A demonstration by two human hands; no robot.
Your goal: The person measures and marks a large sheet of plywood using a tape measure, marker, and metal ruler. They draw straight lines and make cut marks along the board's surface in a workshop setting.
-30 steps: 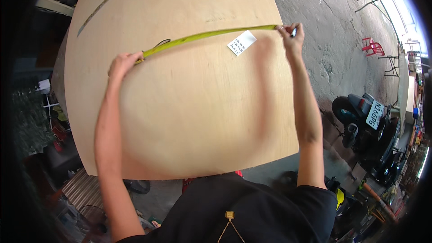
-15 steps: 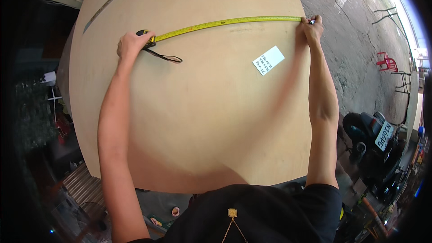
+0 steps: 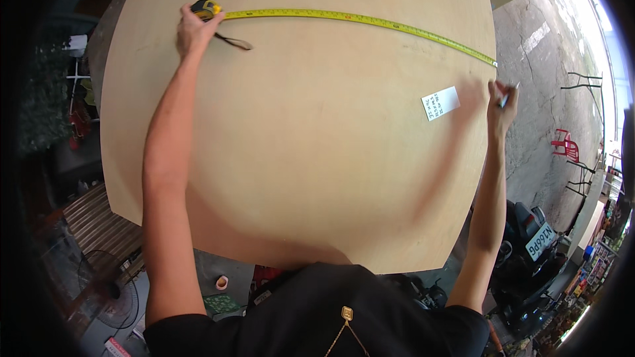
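Left hand, upper left of frame, grip closed on yellow tape measure case; blade stretches across plywood sheet to its right edge. Right hand, right of frame, pinches a pen beside white paper slip.

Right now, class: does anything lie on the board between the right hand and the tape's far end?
Nothing visible does. The right hand, holding a pen, sits just below the yellow tape's end at the plywood edge; the white paper slip lies to its left, aside.
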